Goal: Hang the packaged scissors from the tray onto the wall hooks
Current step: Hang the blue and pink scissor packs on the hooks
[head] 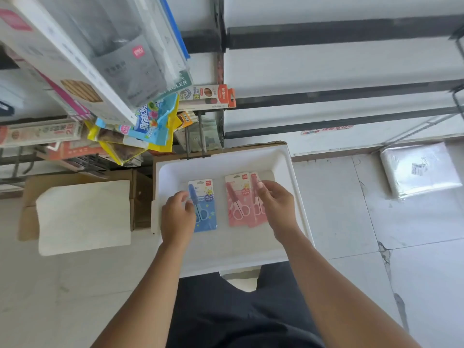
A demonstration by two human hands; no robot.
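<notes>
A white tray (278, 156) lies in front of me with three packaged scissors flat in it. A blue pack (206, 209) lies at the left; my left hand (177, 218) rests at its left edge, fingers curled onto the card. Two pink packs lie at the right, one (237, 199) fully showing, the other (257, 197) overlapping beside it and partly hidden. My right hand (275, 204) is on that right pink pack, thumb and fingers at its upper edge. Two bare metal hooks (194, 136) jut out of the rack just above the tray.
Hanging stationery and bright snack-like packets (148, 121) crowd the rack at upper left. A cardboard box with a white sheet (84, 217) sits left of the tray. A white slatted wall panel (339, 66) fills the upper right. A plastic-wrapped white packet (421, 169) lies on the tiled floor.
</notes>
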